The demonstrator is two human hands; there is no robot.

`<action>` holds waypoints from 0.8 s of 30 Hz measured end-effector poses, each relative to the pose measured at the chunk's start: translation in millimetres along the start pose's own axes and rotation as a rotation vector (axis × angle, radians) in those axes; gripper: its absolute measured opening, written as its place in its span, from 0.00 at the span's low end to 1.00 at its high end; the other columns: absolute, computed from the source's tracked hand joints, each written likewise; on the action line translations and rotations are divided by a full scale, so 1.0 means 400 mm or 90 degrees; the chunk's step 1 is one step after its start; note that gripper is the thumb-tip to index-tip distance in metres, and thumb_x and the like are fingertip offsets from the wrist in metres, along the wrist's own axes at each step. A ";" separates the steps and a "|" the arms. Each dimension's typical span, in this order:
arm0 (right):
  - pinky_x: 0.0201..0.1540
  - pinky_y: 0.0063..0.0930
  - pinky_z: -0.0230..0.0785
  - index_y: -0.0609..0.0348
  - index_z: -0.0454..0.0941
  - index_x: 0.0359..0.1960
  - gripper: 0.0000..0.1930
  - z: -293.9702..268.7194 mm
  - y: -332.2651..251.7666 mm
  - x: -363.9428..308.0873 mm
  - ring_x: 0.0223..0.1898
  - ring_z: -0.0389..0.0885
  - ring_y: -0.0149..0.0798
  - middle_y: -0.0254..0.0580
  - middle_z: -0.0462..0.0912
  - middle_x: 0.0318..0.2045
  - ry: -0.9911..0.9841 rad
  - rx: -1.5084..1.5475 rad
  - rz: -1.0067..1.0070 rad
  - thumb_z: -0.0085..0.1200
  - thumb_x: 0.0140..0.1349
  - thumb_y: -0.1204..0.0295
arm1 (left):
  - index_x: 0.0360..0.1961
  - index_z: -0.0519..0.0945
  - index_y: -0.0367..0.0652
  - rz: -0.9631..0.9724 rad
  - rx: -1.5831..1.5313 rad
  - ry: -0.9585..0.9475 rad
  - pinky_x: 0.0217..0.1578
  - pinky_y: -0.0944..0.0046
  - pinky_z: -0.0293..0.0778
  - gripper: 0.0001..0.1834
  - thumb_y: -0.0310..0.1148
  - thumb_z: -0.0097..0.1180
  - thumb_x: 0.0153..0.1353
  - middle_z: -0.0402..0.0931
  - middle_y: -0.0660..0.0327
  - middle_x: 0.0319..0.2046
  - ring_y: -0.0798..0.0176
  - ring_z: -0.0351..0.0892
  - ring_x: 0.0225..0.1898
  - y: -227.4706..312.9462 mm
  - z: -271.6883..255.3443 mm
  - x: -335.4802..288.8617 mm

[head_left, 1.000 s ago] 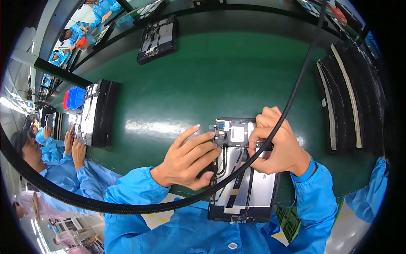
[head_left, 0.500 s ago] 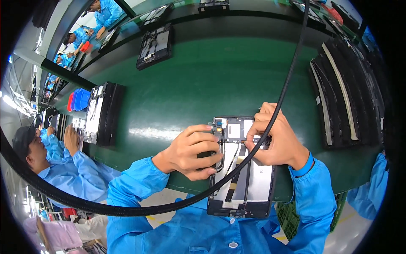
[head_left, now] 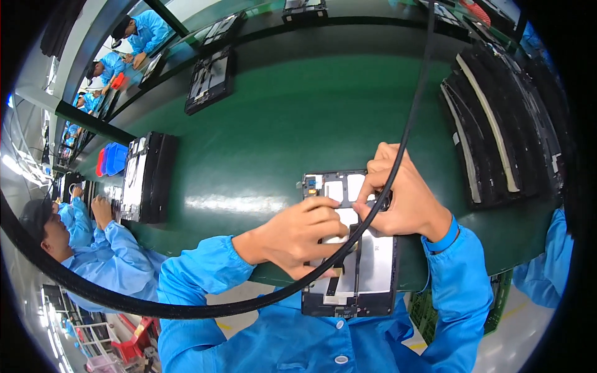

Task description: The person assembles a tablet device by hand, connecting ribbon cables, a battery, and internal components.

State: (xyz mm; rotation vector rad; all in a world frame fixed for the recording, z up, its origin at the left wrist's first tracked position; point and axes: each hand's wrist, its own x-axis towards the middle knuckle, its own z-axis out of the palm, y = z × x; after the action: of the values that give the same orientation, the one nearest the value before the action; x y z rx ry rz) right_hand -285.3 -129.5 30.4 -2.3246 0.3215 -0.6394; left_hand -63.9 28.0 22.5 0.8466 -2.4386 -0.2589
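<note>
- The green table (head_left: 298,124) spreads away from the person.
- A co-worker in blue (head_left: 106,267) sits beyond the table's left edge.
- A thick black cable (head_left: 186,309) curves across the view, covering part of both the work and the right hand's fingers.
- A tall stack of black panels (head_left: 494,137) leans near the table's right edge; a smaller stack of opened units (head_left: 160,180) stands by the left edge.
- The opened flat device (head_left: 376,258), black-framed with a silvery inside, lies at the near edge, right of the middle, its lower end reaching past that edge.
- The left hand (head_left: 305,236) comes in from the lower left, forearm slanting up to the right, back of the hand up. Its fingers bend loosely over the device's left half, forefinger toward the other hand's fingertips, thumb lower down; whether it grips anything is unclear.
- The right hand (head_left: 401,199) comes from the lower right, wrist bent inward, thumb and forefinger brought close together over the device's upper part, other fingers curled; I cannot tell what, if anything, they pinch.
- A blue bin (head_left: 115,158) sits near the far-left corner.
- A blue wristband (head_left: 444,236) circles the right wrist.
</note>
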 end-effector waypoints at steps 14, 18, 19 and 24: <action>0.52 0.42 0.60 0.53 0.86 0.22 0.05 -0.058 0.025 -0.024 0.36 0.72 0.41 0.32 0.72 0.20 -0.061 0.034 0.072 0.71 0.51 0.70 | 0.48 0.88 0.35 -0.126 -0.014 0.006 0.45 0.52 0.74 0.23 0.43 0.66 0.60 0.84 0.52 0.49 0.50 0.81 0.45 0.036 0.029 -0.011; 0.55 0.42 0.60 0.55 0.87 0.23 0.04 -0.063 0.024 -0.024 0.36 0.73 0.40 0.33 0.76 0.20 -0.088 0.042 0.090 0.69 0.50 0.71 | 0.45 0.88 0.35 -0.157 -0.041 0.143 0.41 0.52 0.74 0.23 0.31 0.69 0.45 0.85 0.52 0.45 0.50 0.82 0.40 0.033 0.049 -0.016; 0.55 0.42 0.60 0.55 0.87 0.23 0.04 -0.064 0.023 -0.024 0.36 0.73 0.40 0.33 0.76 0.20 -0.087 0.045 0.091 0.69 0.50 0.71 | 0.45 0.88 0.35 -0.158 -0.042 0.142 0.41 0.52 0.74 0.23 0.31 0.69 0.45 0.85 0.52 0.45 0.50 0.82 0.40 0.032 0.048 -0.013; 0.55 0.41 0.59 0.55 0.87 0.23 0.03 -0.076 0.009 -0.032 0.37 0.74 0.40 0.31 0.76 0.20 -0.076 0.047 0.070 0.70 0.50 0.73 | 0.42 0.88 0.39 -0.148 -0.020 0.120 0.40 0.53 0.74 0.18 0.31 0.69 0.47 0.87 0.54 0.45 0.53 0.82 0.40 0.032 0.031 0.005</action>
State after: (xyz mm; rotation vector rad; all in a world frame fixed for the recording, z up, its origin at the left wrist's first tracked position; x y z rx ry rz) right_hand -312.5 -144.2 42.7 -2.2460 0.3622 -0.4488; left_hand -78.7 36.8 17.4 1.0903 -2.1575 -0.2881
